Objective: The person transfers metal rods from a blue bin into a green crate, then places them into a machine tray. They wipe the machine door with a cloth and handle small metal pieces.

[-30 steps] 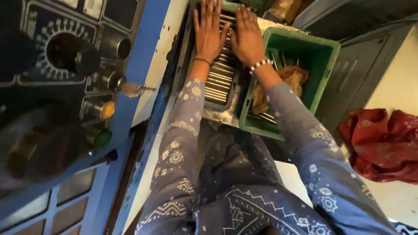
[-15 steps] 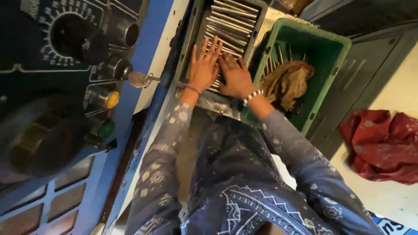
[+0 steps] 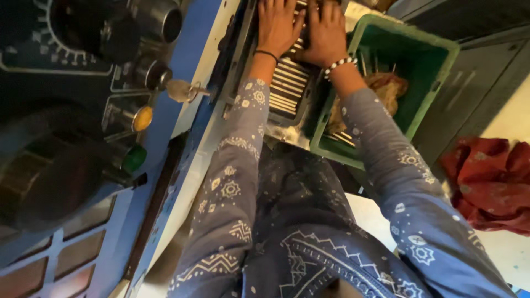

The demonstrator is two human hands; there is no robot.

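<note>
Left hand [image 3: 277,25] and right hand [image 3: 326,33] side by side, palms down, fingers spread flat on metal rods [image 3: 287,91], gripping nothing. Rods packed in tray [image 3: 309,105] against blue machine [image 3: 182,127]; long axes parallel, running across tray. Green crate [image 3: 436,72] just right, brown cloth [image 3: 386,88] inside. Red cloth [image 3: 491,182] on floor, well apart.
</note>
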